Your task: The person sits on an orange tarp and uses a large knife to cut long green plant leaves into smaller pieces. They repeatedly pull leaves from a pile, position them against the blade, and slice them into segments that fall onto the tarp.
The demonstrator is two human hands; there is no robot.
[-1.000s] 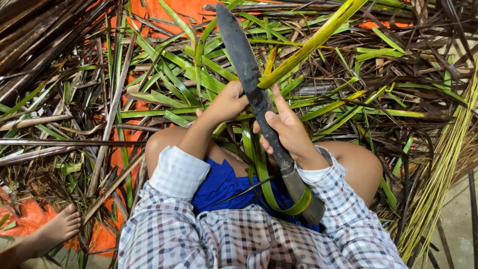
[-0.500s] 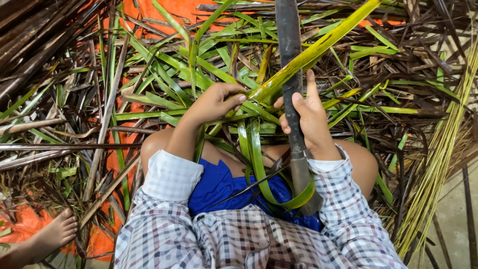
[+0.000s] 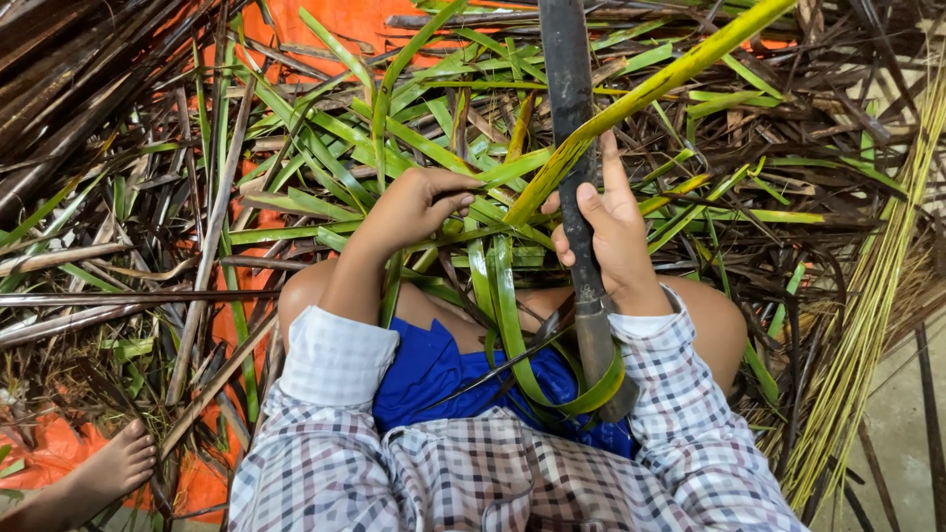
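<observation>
Ground covered by an orange tarp (image 3: 325, 22), mostly buried under a thick litter of green palm leaf strips (image 3: 325, 148) and dry brown stalks (image 3: 59, 89); bundle of pale yellow midribs (image 3: 867, 296) lying at right, bare concrete floor (image 3: 902, 433) beside it; someone's bare foot (image 3: 113, 468) lower left on the tarp

Orange tarp (image 3: 325, 25) under leaf litter (image 3: 148, 197)
</observation>
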